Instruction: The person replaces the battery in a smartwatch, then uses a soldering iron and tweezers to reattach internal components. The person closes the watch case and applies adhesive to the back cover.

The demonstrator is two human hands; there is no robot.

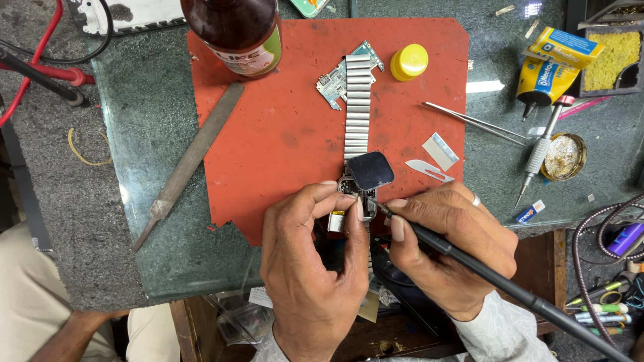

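My left hand [310,253] pinches the opened body of a smartwatch [354,192] at the near edge of a red mat [282,127]. The watch's dark square screen [369,169] is lifted off and leans above the case. Its silver link strap [357,107] runs away from me across the mat. My right hand [451,247] grips a black soldering iron [496,278], whose tip touches the inside of the watch case. A ring is on one right finger.
On the mat lie a small circuit board [333,84], a yellow cap [409,62], a brown bottle [235,30] and blade pieces [439,151]. A metal file [191,157], tweezers [473,122], a screwdriver [542,149], a flux tin [562,156] and a yellow tube [547,74] rest on the glass. Cables lie at both sides.
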